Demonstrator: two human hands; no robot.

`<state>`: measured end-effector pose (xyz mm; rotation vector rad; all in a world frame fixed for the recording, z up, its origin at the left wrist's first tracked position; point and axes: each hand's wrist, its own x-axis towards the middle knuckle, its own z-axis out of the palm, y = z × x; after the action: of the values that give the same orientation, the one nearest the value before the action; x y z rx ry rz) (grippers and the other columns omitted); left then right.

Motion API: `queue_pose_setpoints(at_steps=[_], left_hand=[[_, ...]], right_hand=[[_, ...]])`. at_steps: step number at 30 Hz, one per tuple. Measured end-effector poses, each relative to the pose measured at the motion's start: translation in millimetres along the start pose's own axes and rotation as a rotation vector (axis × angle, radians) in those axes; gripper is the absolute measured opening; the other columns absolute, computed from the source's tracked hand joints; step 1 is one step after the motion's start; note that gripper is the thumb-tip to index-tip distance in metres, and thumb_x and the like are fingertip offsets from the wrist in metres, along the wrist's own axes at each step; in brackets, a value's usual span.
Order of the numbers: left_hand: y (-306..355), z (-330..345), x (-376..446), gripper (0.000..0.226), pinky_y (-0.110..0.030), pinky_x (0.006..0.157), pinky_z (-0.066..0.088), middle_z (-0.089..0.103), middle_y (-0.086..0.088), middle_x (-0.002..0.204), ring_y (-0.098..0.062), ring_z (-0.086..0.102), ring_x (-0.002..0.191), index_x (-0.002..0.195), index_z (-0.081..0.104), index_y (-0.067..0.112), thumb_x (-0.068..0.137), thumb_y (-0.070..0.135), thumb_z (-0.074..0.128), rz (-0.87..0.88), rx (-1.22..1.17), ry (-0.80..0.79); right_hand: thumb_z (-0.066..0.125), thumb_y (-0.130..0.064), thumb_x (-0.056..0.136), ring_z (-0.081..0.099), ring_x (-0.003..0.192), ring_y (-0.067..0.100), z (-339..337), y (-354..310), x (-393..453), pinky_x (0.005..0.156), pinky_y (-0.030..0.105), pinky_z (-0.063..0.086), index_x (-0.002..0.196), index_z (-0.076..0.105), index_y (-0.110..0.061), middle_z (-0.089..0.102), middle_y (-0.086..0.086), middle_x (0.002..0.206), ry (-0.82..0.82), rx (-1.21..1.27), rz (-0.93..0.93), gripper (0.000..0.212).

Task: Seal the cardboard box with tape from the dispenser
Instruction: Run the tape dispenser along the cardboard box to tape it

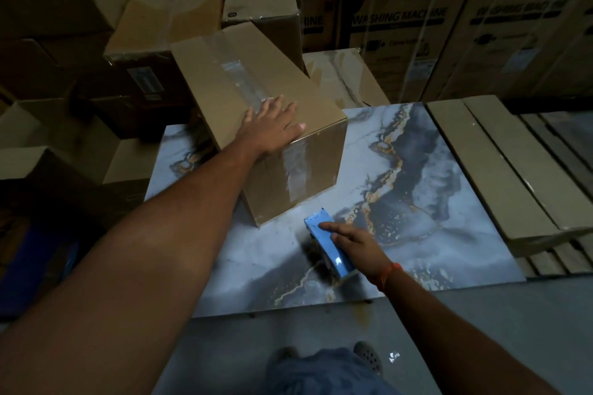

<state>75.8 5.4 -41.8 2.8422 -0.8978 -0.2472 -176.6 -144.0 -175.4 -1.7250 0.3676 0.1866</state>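
A closed cardboard box (224, 74) lies on a marble-patterned slab (433, 196). Clear tape (244, 77) runs along its top seam and down its near end face. My left hand (272, 128) rests flat on the box's near top corner, fingers spread. A blue tape dispenser (327, 244) sits on the slab just in front of the box. My right hand (356, 250) lies on the dispenser's right side, fingers extended along its top; whether it grips the dispenser is unclear.
Taped cardboard boxes (167, 22) are stacked behind and to the left. Large washing machine cartons (401, 26) line the back. Flat long cartons (500, 170) lie to the right of the slab. My feet (365, 356) stand on grey floor below.
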Motion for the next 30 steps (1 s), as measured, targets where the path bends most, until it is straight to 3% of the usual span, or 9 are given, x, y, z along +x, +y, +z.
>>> queue_pose_setpoints(at_steps=[2,6,9,13,17,22,26,30], left_hand=[[0,1,0,0.071,-0.057,0.124,-0.002,-0.004,0.000,0.174,-0.025,-0.006,0.160,0.163,0.006,0.035,0.101,0.066,0.021,-0.001,-0.002,0.004],[-1,0,1,0.072,-0.057,0.125,-0.001,-0.004,0.001,0.174,-0.024,-0.005,0.160,0.163,0.007,0.036,0.101,0.067,0.022,-0.007,0.003,0.000],[-1,1,0,0.072,-0.057,0.125,0.000,-0.003,0.001,0.174,-0.024,-0.005,0.160,0.163,0.007,0.036,0.100,0.067,0.021,-0.005,0.002,0.010],[0,0,0,0.071,-0.057,0.125,0.000,-0.002,0.001,0.174,-0.023,-0.004,0.160,0.163,0.008,0.036,0.100,0.066,0.022,-0.009,-0.004,0.020],[-1,1,0,0.072,-0.057,0.126,0.000,-0.003,0.001,0.174,-0.023,-0.004,0.160,0.163,0.008,0.037,0.100,0.068,0.021,-0.012,-0.001,0.018],[0,-1,-2,0.072,-0.057,0.126,0.000,-0.004,0.001,0.174,-0.023,-0.005,0.160,0.163,0.007,0.037,0.099,0.068,0.021,-0.010,-0.007,0.016],[0,0,-2,0.072,-0.056,0.126,0.000,-0.004,0.002,0.174,-0.022,-0.005,0.160,0.163,0.007,0.038,0.100,0.068,0.021,-0.013,-0.006,0.015],[-1,0,-2,0.073,-0.057,0.126,0.000,-0.003,0.002,0.174,-0.022,-0.005,0.160,0.163,0.007,0.038,0.099,0.069,0.020,-0.013,-0.015,0.019]], right_hand=[[0.055,-0.014,0.100,0.062,0.094,0.007,3,0,-1,0.082,0.018,0.050,0.123,0.071,-0.023,0.065,0.001,0.124,0.037,0.010,0.010,0.029],[0.062,-0.015,0.097,0.067,0.096,0.021,6,2,-5,0.080,0.024,0.058,0.118,0.073,-0.023,0.067,0.006,0.123,0.063,0.129,0.045,0.026],[0.062,-0.014,0.096,0.067,0.092,0.020,6,0,-4,0.076,0.023,0.058,0.115,0.074,-0.024,0.068,0.007,0.120,0.061,0.164,0.070,0.024],[0.063,-0.014,0.096,0.066,0.090,0.023,7,-6,1,0.084,0.037,0.059,0.109,0.074,-0.026,0.068,0.010,0.119,0.050,0.190,0.122,0.021],[0.064,-0.012,0.095,0.065,0.092,0.021,7,-12,10,0.076,0.027,0.057,0.113,0.075,-0.020,0.067,0.011,0.121,0.055,0.178,0.156,0.023],[0.062,-0.008,0.094,0.062,0.082,0.015,9,-18,23,0.076,0.027,0.055,0.117,0.074,-0.012,0.069,0.009,0.110,0.081,0.125,0.186,0.026],[0.062,-0.007,0.093,0.062,0.081,0.022,14,-22,34,0.082,0.040,0.058,0.115,0.075,-0.012,0.071,0.012,0.102,0.100,0.108,0.216,0.026],[0.063,-0.004,0.091,0.064,0.079,0.020,18,-26,43,0.073,0.030,0.058,0.114,0.075,-0.010,0.071,0.010,0.103,0.125,0.097,0.230,0.027]])
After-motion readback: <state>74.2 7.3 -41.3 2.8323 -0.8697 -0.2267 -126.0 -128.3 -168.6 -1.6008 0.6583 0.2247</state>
